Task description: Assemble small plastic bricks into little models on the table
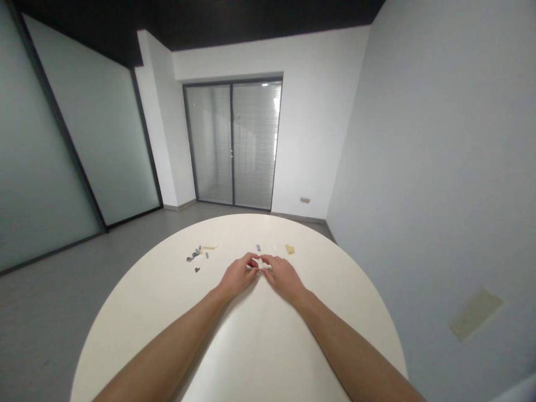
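Note:
Both hands meet over the middle of the round white table (259, 346). Between their fingertips is a small white piece (260, 263), too small to tell its kind. My left hand (240, 274) pinches it from the left, thumb and fingers curled. From the other side my right hand (283, 276) grips it with thumb and forefinger. Just beyond the fingers lies a small blue-grey piece (258, 248). A tan flat piece (290, 249) rests a little past my right hand, with a faint whitish bit (273, 248) to its left.
Left of my hands is a loose cluster of small dark and grey pieces (194, 254), with a thin yellowish strip (208, 247) and a small bluish piece (206, 255). One dark piece (197, 269) lies nearer. A plain wall (439, 167) runs along the right.

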`<state>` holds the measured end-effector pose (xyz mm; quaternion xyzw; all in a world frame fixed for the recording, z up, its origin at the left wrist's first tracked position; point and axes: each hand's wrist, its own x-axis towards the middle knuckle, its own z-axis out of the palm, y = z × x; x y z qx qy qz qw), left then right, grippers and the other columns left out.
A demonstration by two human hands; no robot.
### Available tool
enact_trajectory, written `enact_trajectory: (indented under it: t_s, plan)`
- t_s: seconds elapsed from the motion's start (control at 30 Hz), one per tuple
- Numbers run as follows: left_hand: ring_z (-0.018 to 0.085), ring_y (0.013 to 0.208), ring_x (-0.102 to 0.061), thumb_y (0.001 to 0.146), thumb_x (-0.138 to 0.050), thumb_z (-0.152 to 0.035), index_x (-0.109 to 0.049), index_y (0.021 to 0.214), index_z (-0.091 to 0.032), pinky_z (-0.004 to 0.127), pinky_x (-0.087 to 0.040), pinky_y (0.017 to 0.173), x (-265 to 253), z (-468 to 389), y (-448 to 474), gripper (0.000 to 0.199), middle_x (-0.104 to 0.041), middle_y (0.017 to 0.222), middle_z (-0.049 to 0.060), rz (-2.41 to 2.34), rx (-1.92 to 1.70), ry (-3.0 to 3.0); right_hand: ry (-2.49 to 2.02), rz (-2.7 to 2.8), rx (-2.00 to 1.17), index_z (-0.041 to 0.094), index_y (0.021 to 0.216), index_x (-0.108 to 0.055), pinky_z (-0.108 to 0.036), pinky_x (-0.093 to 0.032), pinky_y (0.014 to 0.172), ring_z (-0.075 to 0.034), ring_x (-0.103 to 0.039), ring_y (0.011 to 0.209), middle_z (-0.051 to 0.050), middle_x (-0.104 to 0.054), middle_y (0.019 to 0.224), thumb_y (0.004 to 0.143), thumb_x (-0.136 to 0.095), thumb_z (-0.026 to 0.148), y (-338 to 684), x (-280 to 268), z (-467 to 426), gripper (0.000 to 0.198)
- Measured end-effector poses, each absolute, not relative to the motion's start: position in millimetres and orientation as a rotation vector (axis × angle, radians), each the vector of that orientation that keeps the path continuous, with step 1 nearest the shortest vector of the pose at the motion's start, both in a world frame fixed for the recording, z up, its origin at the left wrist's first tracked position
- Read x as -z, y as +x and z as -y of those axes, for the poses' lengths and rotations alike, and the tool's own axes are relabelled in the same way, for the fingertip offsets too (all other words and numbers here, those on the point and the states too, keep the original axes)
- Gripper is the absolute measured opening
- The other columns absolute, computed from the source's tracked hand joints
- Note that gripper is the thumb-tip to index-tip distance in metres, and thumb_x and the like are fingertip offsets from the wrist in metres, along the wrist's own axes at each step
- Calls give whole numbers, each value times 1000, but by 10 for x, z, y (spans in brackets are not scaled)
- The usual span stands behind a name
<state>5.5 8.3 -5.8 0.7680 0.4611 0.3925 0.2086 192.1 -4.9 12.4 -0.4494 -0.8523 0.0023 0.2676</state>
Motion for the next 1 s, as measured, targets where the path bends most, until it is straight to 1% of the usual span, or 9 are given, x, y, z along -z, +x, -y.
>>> enact_trajectory:
  t_s: [0.2, 0.33, 0.43, 0.57, 0.73, 0.87, 1.0]
  plan:
    - [15, 81, -64, 82, -58, -25, -60, 109, -25, 26, -47, 75, 44, -84, 57, 27, -71, 91, 0, -1303, -1119, 2104, -1213, 2301, -3, 21, 127, -52, -33, -43, 92, -19, -59, 107, -8, -65, 117, 96, -50, 25, 1924, -115, 45, 31]
    - [16, 80, -63, 80, -59, -25, -64, 89, -21, 28, -47, 77, 50, -108, 62, 11, -71, 86, 1, -1318, -1167, 2066, -1215, 2300, 3, 20, 127, -53, -32, -43, 92, -19, -60, 107, -8, -66, 116, 97, -48, 26, 1915, -122, 44, 31]
    - [16, 77, -62, 79, -59, -27, -64, 81, -20, 28, -47, 76, 67, -130, 73, 9, -70, 82, 2, -1326, -1182, 2028, -1219, 2322, 1, 20, 122, -56, -31, -43, 92, -18, -60, 106, -8, -67, 114, 97, -47, 26, 1913, -133, 46, 27]
    - [15, 75, -61, 79, -58, -28, -64, 81, -19, 27, -46, 73, 82, -143, 92, 10, -69, 81, 2, -1286, -1211, 2008, -1193, 2315, 4, 20, 122, -57, -32, -42, 92, -19, -60, 106, -8, -67, 113, 96, -50, 28, 1921, -121, 49, 28]
    - [16, 74, -61, 80, -60, -32, -62, 83, -17, 28, -47, 72, 45, -132, 116, 16, -67, 79, 3, -1182, -1255, 1914, -1204, 2288, 27, 21, 124, -54, -33, -41, 92, -20, -59, 106, -7, -68, 111, 92, -57, 30, 1929, -99, 53, 34]
    - [15, 74, -61, 80, -60, -33, -62, 91, -15, 28, -48, 73, 20, -130, 121, 21, -67, 81, 3, -1103, -1267, 1854, -1227, 2275, 39, 21, 121, -56, -32, -42, 90, -20, -60, 102, -6, -69, 104, 92, -57, 30, 1932, -116, 57, 30]
    - [15, 74, -60, 81, -60, -33, -63, 99, -16, 29, -48, 75, 17, -138, 121, 26, -66, 81, 3, -1117, -1266, 1853, -1238, 2277, 71, 21, 118, -58, -31, -42, 89, -19, -60, 101, -6, -69, 103, 94, -53, 26, 1933, -125, 50, 26]
